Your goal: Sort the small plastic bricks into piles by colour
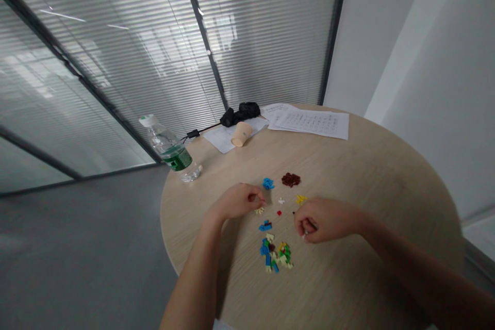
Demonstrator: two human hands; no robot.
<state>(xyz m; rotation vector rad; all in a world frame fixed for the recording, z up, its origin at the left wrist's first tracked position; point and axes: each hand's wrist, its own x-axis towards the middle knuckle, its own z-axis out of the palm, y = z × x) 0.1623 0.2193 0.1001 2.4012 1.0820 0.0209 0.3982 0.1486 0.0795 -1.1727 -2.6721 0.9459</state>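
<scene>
Clock read from the red brick. Left hand, 10 o'clock, curled over cream bricks; cannot tell if any is pinched. Right hand, 3 o'clock, fingers bent inward; pale speck at the tips, brick or nail, cannot tell. Risk: right knuckles sit near yellow bricks, 2 o'clock; a careless sweep could scatter them. A trailing left wrist might drag blue-and-brown pieces, 8 o'clock, into the mixed cluster, 6 o'clock. Small parts could slip from a loose pinch. Materials: glossy, hard-edged plastic; brown bricks, 1 o'clock, heaped jagged; blue bricks, 11 o'clock, a tight clump. Counter round, pale, fine-grained. Clear ribbed bottle, 10 o'clock; matte tapered cup, 11 o'clock, tipped over on thin paper.
</scene>
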